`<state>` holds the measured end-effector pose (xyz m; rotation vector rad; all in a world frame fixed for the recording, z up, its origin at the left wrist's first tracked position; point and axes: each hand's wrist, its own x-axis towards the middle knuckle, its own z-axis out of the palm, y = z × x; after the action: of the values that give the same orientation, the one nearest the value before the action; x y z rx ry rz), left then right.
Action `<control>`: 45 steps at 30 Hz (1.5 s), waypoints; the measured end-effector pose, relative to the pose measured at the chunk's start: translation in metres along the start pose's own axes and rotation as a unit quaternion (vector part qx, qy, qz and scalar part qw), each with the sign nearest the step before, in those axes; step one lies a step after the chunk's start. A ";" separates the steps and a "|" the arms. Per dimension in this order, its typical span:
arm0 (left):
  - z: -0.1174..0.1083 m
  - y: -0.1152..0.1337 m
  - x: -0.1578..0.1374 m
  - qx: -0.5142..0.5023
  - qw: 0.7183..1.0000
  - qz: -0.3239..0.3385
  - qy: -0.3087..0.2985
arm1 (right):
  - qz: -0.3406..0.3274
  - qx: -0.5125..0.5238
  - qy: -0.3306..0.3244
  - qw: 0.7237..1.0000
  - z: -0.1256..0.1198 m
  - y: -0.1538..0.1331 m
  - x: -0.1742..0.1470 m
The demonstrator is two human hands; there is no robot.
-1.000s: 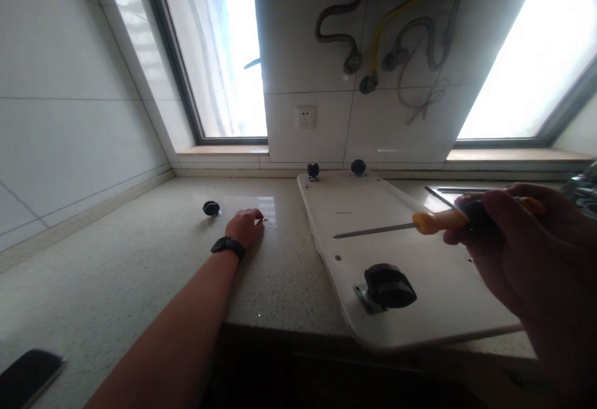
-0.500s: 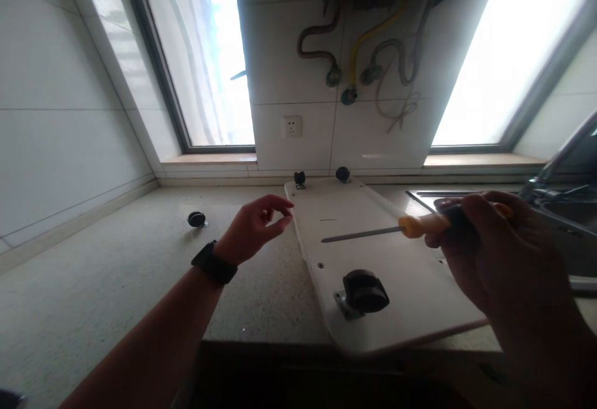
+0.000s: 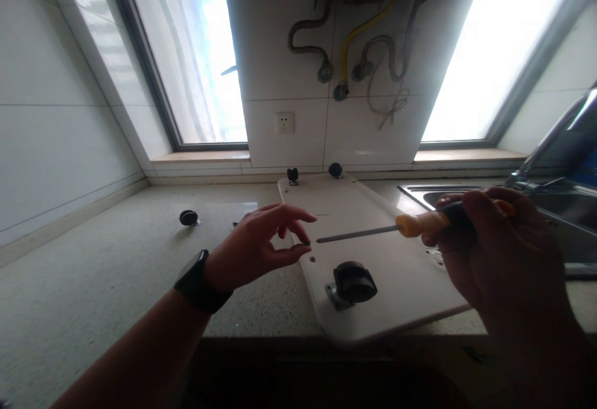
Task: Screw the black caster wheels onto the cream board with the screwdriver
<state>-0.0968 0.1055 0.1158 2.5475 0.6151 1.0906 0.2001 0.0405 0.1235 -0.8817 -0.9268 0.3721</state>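
My right hand [image 3: 504,260] is wrapped around the handle of a screwdriver [image 3: 357,234] with a yellow and black grip. Its shaft points left over a white board [image 3: 396,272]. At the shaft's tip, the thumb and fingers of my left hand [image 3: 265,241] pinch a small dark piece, too small to identify. Just below those fingers, a round screw head or hole [image 3: 312,259] shows in the board. Near the board's front corner stands a black caster [image 3: 354,281] with a metal plate. Two more casters, a left one [image 3: 292,174] and a right one [image 3: 335,169], stand at its far end.
A loose caster [image 3: 189,217] lies on the speckled counter [image 3: 140,284] to the left. Behind my left hand a small dark item [image 3: 236,224] is partly hidden. A sink [image 3: 573,213] with a faucet [image 3: 555,135] is at right. A wall socket [image 3: 284,123] is ahead.
My left hand has moved right and over the board, bringing its fingertips beside the screwdriver's tip. The view has shifted slightly; my right hand keeps its hold on the screwdriver.
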 end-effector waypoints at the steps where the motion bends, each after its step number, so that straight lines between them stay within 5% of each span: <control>1: 0.000 0.001 0.000 0.001 1.000 0.005 -0.002 | 0.006 0.012 0.008 1.000 0.001 -0.001 0.000; 45: 0.011 0.010 0.000 0.041 0.998 0.002 -0.056 | -0.056 0.011 -0.028 0.998 -0.005 -0.008 -0.008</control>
<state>-0.0856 0.0955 0.1129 2.6598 0.6377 0.9330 0.1989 0.0285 0.1248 -0.7988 -1.0173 0.3121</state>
